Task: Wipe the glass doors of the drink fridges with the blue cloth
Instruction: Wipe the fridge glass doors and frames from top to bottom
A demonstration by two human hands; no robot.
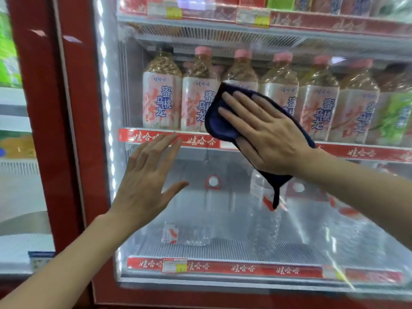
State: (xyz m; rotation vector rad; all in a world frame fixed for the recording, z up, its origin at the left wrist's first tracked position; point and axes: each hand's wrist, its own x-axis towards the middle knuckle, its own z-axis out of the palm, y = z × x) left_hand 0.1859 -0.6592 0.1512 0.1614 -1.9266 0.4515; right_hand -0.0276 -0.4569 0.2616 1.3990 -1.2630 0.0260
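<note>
**Under the right hand (267, 139) fingers: blue cloth (217, 123) flat on glass door (223, 215)**

The blue cloth is pinned to the glass door beneath straight, spread fingers; one corner droops below the palm. It is judged soft, light and limp, so flat palm pressure is advised. The left hand (145, 186) fingers are splayed, with nothing held.

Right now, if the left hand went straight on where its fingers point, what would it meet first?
Likely the glass door, though depth is unclear; along the glass, then the blue cloth.
</note>
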